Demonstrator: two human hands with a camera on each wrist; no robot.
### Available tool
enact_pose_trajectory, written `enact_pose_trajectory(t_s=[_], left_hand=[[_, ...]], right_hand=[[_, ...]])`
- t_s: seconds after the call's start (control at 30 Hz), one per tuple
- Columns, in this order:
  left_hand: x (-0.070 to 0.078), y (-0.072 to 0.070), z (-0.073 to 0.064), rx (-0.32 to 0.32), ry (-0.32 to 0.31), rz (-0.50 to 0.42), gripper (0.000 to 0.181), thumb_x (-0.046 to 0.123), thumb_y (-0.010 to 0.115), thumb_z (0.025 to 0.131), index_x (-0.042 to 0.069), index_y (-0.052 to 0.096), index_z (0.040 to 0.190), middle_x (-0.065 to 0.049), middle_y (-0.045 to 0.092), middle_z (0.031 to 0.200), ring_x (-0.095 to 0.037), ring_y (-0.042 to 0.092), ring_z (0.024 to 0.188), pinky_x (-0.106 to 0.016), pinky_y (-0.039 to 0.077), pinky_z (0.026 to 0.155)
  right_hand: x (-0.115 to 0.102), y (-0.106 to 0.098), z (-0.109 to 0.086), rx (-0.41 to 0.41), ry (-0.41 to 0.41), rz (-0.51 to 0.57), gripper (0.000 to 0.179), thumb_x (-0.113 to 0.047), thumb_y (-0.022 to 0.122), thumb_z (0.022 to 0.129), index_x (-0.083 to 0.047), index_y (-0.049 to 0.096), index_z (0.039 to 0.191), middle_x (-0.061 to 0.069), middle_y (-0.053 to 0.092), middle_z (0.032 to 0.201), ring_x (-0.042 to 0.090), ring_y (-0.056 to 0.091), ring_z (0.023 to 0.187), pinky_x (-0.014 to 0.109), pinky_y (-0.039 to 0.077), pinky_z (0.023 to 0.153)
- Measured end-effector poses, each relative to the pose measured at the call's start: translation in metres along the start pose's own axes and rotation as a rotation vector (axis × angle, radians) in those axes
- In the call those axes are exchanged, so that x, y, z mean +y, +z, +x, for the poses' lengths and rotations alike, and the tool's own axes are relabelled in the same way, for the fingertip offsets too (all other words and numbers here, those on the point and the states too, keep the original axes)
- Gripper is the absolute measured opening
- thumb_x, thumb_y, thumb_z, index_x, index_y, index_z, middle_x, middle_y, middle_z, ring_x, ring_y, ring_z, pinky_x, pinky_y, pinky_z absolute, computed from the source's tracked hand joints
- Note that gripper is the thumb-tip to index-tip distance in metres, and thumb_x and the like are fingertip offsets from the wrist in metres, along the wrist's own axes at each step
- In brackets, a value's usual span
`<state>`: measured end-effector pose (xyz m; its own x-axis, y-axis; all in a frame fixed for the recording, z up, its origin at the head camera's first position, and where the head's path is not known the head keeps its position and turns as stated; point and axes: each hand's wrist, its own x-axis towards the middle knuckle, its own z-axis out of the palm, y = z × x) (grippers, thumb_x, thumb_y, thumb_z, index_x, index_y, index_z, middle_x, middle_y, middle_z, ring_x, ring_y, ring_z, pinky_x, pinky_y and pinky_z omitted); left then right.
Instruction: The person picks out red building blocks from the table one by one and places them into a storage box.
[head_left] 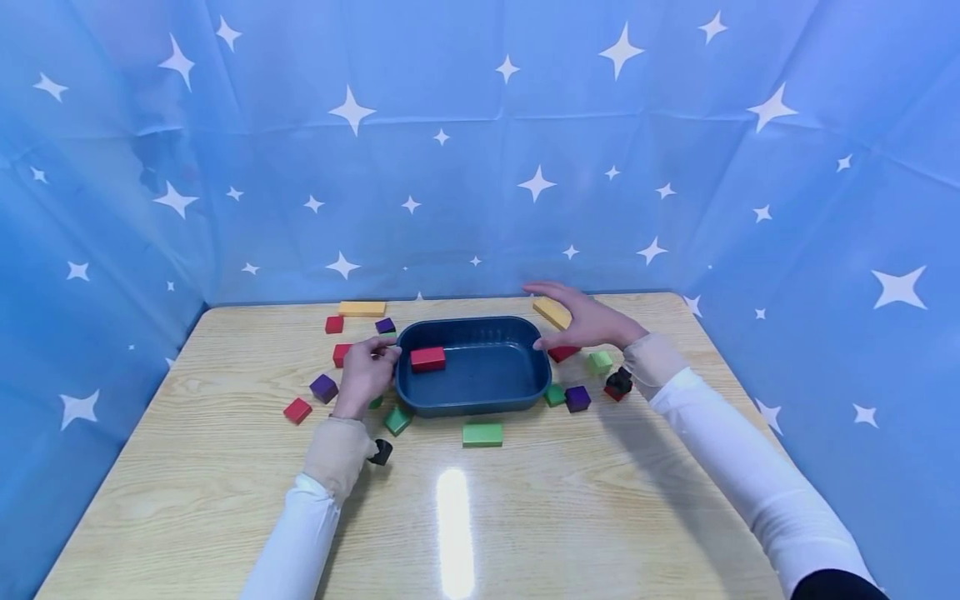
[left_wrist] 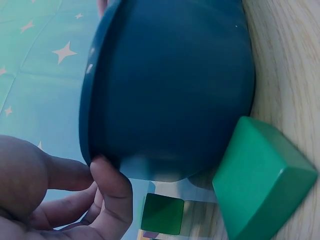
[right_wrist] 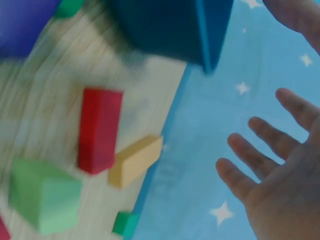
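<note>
A dark blue tray (head_left: 525,387) sits mid-table with a red block (head_left: 427,358) lying inside near its left end. My left hand (head_left: 386,353) hovers at the tray's left rim, fingers loosely curled and holding nothing. In the left wrist view one fingertip (left_wrist: 102,170) touches the tray wall (left_wrist: 170,90), beside a green block (left_wrist: 260,175). My right hand (head_left: 542,318) is spread open over the tray's right end, above a yellow block (head_left: 552,312) and a red block (head_left: 562,353). The right wrist view shows the spread hand (right_wrist: 270,165) empty, with that red block (right_wrist: 99,129) and yellow block (right_wrist: 135,160) below it.
Loose blocks ring the tray: green (head_left: 482,433), purple (head_left: 577,397), light green (head_left: 600,362), purple (head_left: 323,387), red (head_left: 297,410), yellow (head_left: 362,308). A blue starred cloth (head_left: 480,167) walls the table on three sides.
</note>
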<state>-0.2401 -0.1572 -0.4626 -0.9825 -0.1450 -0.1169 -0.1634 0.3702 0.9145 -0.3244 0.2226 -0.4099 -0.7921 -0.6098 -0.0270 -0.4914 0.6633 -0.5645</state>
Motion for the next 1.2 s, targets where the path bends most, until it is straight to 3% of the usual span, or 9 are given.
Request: enact_pose_trajectory(t_s=[0.27,0.43,0.83,1.2], left_hand=[[0.000,0.000,-0.001,-0.002,-0.006,0.006,0.032,0.018,0.056,0.106,0.006,0.066,0.133,-0.016,0.063,0.109,-0.016,0.061,0.071,-0.023,0.054,0.061],[0.000,0.000,-0.001,-0.004,-0.015,0.004,0.032,0.019,0.057,0.106,0.006,0.066,0.133,-0.015,0.063,0.109,-0.017,0.062,0.074,-0.024,0.054,0.062],[0.000,0.001,-0.002,-0.001,-0.008,0.000,0.032,0.018,0.056,0.106,0.006,0.066,0.133,-0.017,0.063,0.109,-0.017,0.061,0.072,-0.024,0.053,0.062],[0.000,0.001,-0.003,0.010,0.003,0.008,0.032,0.019,0.056,0.106,0.007,0.067,0.133,-0.016,0.064,0.109,-0.017,0.061,0.072,-0.025,0.052,0.062]], right_hand=[[0.028,0.000,-0.013,-0.029,0.096,-0.014,0.091,-0.028,0.084,0.086,-0.025,0.032,0.161,0.012,0.021,0.170,0.043,0.025,0.154,0.069,0.029,0.118],[0.037,0.009,-0.016,-0.080,0.146,-0.007,0.091,-0.024,0.086,0.084,-0.016,0.036,0.160,0.016,0.032,0.165,0.044,0.032,0.150,0.067,0.036,0.115],[0.046,0.023,-0.010,-0.131,0.140,-0.021,0.057,0.000,0.076,0.086,-0.003,0.059,0.141,0.017,0.063,0.138,0.037,0.060,0.128,0.051,0.055,0.101],[0.049,0.026,-0.008,-0.127,0.064,-0.195,0.035,0.006,0.072,0.085,-0.008,0.076,0.117,0.010,0.068,0.116,0.025,0.064,0.100,0.046,0.058,0.091]])
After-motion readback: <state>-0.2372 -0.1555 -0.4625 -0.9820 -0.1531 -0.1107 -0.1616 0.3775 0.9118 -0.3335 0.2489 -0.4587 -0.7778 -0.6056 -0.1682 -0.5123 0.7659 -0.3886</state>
